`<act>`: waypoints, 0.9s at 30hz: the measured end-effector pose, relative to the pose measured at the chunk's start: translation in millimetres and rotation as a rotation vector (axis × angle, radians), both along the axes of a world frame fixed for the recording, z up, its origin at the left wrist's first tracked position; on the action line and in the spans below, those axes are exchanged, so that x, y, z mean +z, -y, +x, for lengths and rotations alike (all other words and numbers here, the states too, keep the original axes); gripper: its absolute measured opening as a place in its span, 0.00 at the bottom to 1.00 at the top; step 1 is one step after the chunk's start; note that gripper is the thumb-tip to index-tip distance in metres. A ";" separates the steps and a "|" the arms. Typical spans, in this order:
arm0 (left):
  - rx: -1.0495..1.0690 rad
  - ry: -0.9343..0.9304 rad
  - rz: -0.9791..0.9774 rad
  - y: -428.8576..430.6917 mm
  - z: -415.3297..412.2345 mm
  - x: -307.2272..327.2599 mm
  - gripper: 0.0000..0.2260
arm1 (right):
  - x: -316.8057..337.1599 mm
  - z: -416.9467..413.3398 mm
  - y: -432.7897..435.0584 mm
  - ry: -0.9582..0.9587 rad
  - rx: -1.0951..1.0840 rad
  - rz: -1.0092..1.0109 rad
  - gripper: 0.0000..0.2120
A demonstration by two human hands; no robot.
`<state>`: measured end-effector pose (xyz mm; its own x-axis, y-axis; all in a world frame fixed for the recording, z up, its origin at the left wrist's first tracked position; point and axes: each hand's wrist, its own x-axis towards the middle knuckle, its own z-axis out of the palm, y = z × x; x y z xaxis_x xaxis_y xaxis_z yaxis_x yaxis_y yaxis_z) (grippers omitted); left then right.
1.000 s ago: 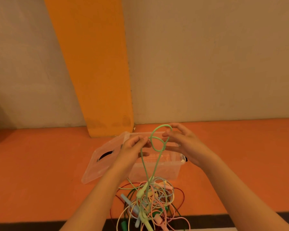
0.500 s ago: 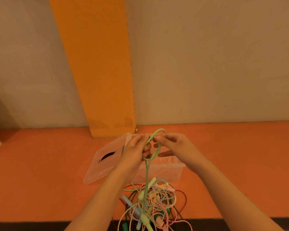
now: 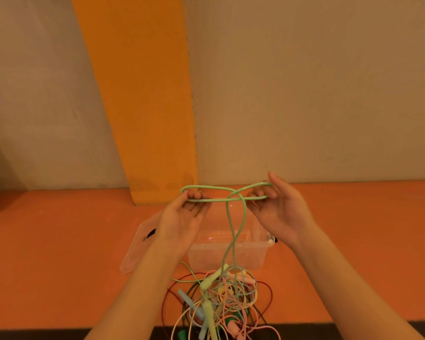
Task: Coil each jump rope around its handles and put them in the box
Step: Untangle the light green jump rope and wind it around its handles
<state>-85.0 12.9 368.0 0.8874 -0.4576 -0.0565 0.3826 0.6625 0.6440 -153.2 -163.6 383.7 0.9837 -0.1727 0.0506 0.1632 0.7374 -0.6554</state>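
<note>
Green rope (image 3: 214, 200) pulled into a flat loop between your two hands, above the box (image 3: 231, 256).

Your left fingers (image 3: 194, 193) curl over one end of the loop and your right fingers (image 3: 258, 192) hook the other end, thumb standing straight. Left hand (image 3: 182, 219) and right hand (image 3: 282, 209) are held apart, palms toward you. The rope crosses itself nearer your right hand. From the crossing two strands hang down in front of the box. They run into the pile of ropes (image 3: 221, 298), where a pale green handle (image 3: 212, 278) lies on top. The clear box sits open just behind the pile. Its lid (image 3: 138, 244) leans against the box's left side. All of it rests on an orange surface (image 3: 59, 241).
</note>
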 end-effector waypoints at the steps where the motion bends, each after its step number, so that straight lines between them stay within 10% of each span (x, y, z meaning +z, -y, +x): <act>1: -0.070 0.005 -0.049 -1.3 -1.8 0.3 0.06 | -0.9 0.0 -0.8 0.022 0.019 0.001 0.23; 8: -0.320 0.629 0.711 -5.5 -16.0 -10.1 0.14 | -4.7 -0.1 -6.1 -0.060 0.031 -0.268 0.13; 16: 0.017 -0.006 -0.054 -23.7 6.7 7.8 0.12 | -11.0 1.1 9.2 -0.156 0.002 -0.324 0.18; 22: -0.388 0.529 0.808 -23.8 -5.2 -14.4 0.20 | -9.6 0.1 0.1 -0.100 -0.038 -0.401 0.17; 27: -0.346 0.568 0.785 -11.0 -10.7 -17.1 0.13 | -13.4 -5.0 8.5 -0.070 -0.011 -0.638 0.04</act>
